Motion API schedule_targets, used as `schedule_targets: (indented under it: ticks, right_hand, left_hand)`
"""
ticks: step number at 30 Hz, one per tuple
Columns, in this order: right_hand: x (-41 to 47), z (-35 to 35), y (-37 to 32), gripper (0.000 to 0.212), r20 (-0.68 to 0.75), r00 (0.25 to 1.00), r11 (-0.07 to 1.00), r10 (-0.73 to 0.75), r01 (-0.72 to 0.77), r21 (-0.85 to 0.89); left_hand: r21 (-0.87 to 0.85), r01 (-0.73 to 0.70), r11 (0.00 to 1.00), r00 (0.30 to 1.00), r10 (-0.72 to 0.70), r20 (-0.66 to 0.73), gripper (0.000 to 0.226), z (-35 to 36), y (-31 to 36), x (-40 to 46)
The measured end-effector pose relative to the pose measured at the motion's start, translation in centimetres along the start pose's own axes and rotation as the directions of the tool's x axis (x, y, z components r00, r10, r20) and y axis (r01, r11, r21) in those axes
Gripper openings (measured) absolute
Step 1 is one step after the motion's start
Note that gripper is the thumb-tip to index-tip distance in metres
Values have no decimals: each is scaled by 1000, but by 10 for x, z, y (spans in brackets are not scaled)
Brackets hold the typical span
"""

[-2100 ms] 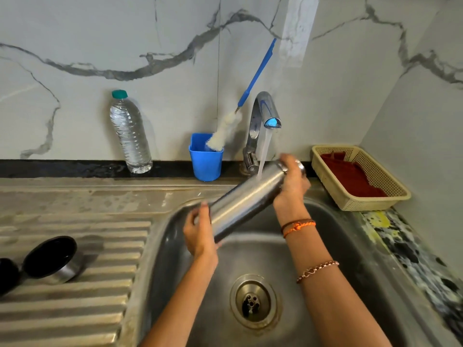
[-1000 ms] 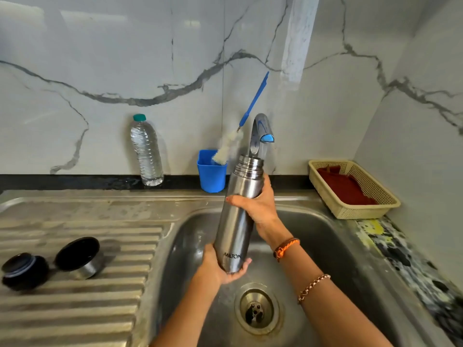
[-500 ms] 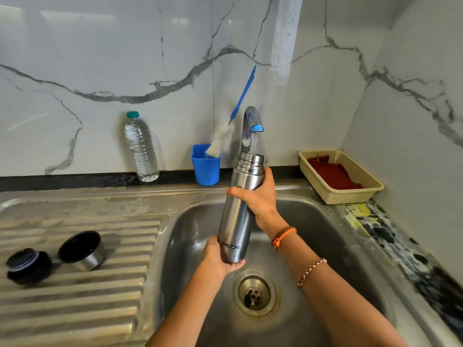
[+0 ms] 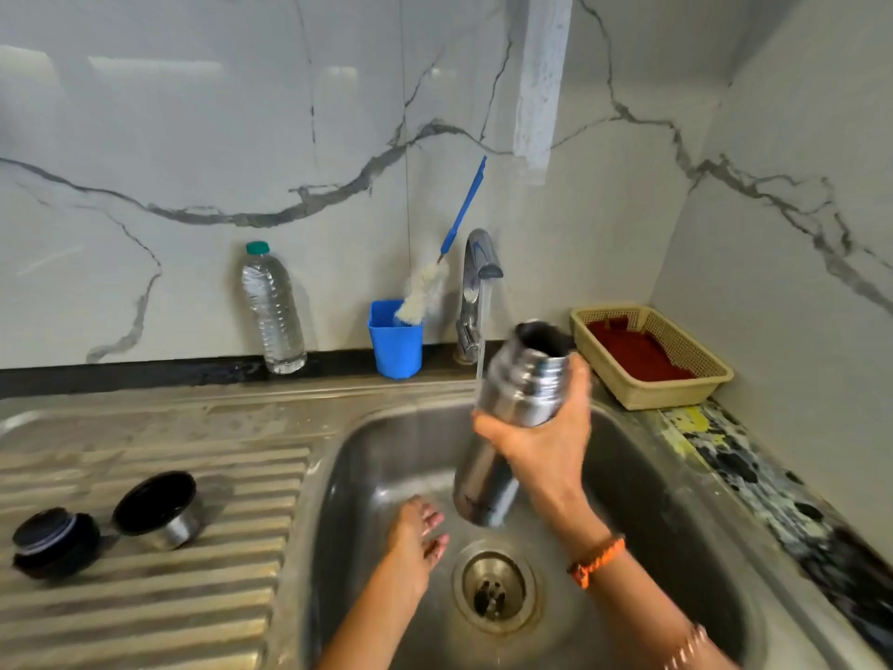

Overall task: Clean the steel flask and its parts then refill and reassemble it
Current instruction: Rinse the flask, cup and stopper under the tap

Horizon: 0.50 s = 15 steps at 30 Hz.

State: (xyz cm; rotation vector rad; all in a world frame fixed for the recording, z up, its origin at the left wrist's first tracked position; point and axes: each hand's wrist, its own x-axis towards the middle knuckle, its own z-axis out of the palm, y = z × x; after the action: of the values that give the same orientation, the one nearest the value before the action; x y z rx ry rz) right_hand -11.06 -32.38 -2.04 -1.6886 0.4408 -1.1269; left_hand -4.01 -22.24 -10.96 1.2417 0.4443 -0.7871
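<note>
steel flask [image 4: 524,394] is gripped by right hand [image 4: 546,442] around upper body just below the threaded neck, held over the sink [image 4: 676,500], mouth open and tilted up-right. flask is motion-blurred; lower body partly hidden behind the hand, logo not readable. water stream from tap [image 4: 476,278] is seen running just beside flask's left shoulder; whether it touches can't be told. left hand [image 4: 415,539] is held low in the basin, apart from flask, fingers loosely bent, nothing held. steel cup lid [image 4: 159,510] and black stopper [image 4: 55,544] are set on the drainboard [image 4: 145,611], near each other, contact unclear. right forearm is cut off by frame bottom. bottle brush [image 4: 425,292] is stood in blue cup [image 4: 396,343].
</note>
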Motion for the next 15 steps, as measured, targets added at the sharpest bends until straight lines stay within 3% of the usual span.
schedule_targets:
  ticks: [3, 5, 7, 10, 12, 15]
  right_hand:
    - [-27, 9, 22, 81, 206, 966, 981, 158, -129, -146]
    - [-48, 11, 27, 79, 177, 975, 988, 134, -117, -104]
    - [-37, 12, 16, 79, 98, 991, 996, 94, -95, 1]
    - [-5, 9, -4, 80, 83, 991, 978, 102, -115, 176]
    - [1, 5, -11, 75, 85, 975, 923, 208, -224, 314]
    - [9, 0, -4, 64, 36, 872, 702, 488, -416, 578]
  left_hand:
    - [-73, 33, 997, 999, -34, -10, 42, -1, -15, 4]
    - [-91, 108, 990, 994, -110, -12, 45, -11, -34, -1]
    - [-106, 159, 982, 986, -153, 60, 48, -9, -30, -1]
    - [-287, 236, 928, 959, -174, 226, 50, 8, -9, -7]
    - [-389, 241, 889, 941, -117, 316, 53, 12, 7, -19]
    - [-346, 33, 938, 975, 45, 217, 42, 11, 38, -42]
